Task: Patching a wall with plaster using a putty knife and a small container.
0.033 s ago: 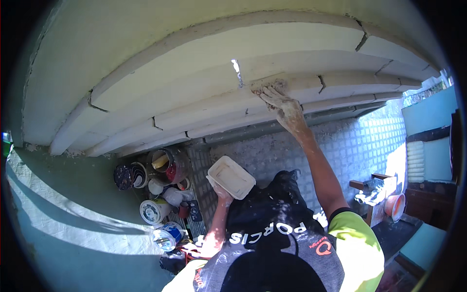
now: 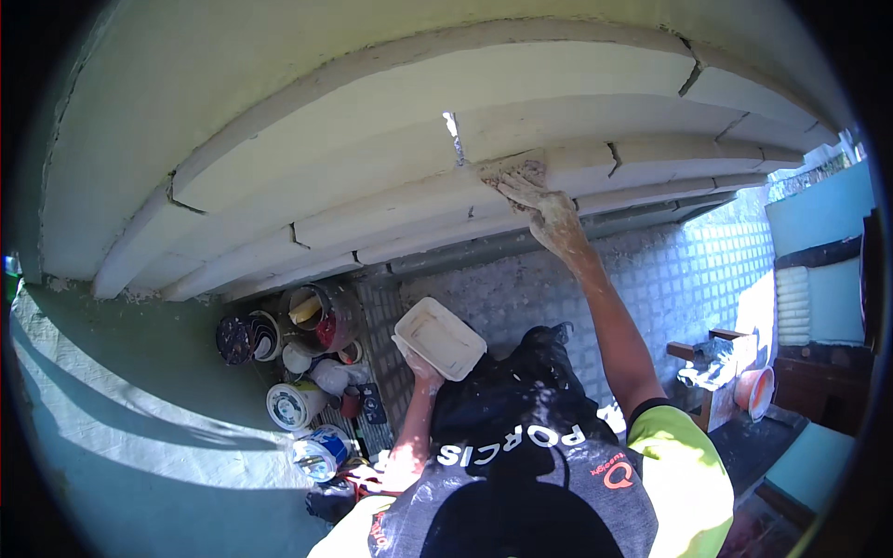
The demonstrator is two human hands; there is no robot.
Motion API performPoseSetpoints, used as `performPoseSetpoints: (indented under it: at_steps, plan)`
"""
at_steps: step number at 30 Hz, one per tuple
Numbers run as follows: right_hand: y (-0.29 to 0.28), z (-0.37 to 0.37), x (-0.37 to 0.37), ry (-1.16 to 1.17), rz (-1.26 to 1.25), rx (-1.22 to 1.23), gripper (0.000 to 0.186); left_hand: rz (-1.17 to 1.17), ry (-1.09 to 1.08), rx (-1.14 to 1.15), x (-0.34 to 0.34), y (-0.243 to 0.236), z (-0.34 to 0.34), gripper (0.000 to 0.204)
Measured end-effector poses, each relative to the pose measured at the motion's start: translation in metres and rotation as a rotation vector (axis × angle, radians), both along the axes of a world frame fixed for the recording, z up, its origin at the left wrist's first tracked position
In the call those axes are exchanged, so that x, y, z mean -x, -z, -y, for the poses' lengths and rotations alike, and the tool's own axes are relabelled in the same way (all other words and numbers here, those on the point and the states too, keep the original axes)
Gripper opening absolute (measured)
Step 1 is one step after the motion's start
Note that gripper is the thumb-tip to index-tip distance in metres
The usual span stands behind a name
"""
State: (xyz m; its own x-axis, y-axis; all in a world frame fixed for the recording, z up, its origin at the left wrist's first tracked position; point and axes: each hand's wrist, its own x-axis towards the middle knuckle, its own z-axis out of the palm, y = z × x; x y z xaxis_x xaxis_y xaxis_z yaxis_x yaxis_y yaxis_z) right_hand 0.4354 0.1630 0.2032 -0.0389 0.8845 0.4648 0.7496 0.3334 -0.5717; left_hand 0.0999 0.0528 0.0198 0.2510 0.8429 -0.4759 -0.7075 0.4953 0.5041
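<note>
Harsh daylight under a fisheye lens

Sun floods the right side; long shadows cross the left floor, straight edges bow, and the rim darkens to black.

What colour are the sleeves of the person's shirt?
Bright yellow-green sleeve, beside a dark grey vest; seen best in the head view, lower right.

The person wore a bright yellow-green shirt (image 2: 684,474) with short sleeves — both forearms bare. A dark grey vest (image 2: 521,484) with white lettering and a small orange mark covered the chest. The right hand (image 2: 549,214) was dusted with pale plaster — the left hand (image 2: 423,367) cleaner.
</note>
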Motion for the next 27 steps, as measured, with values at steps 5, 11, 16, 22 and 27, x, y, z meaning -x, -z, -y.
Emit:
performPoseSetpoints:
  at_steps: [5,11,16,22,27]
  plan:
    - [-0.015,0.018,0.019,0.426,-0.458,-0.296,0.043,0.024,-0.044,0.073,0.01,-0.017,-0.012,0.072]
    - [-0.015,-0.053,0.057,0.718,-0.672,-0.307,0.038,-0.011,0.054,0.08,0.009,-0.007,-0.021,0.071]
    - [-0.063,-0.034,0.097,0.638,-0.153,0.048,0.046,-0.033,0.086,0.083,0.022,0.004,-0.024,0.071]
    - [-0.021,0.004,0.051,0.236,-1.046,-0.091,0.035,-0.036,0.134,0.073,0.012,0.002,-0.036,0.07]
    - [-0.02,0.004,0.038,0.42,-0.723,-0.348,0.035,0.015,0.116,0.103,0.01,0.0,-0.039,0.071]
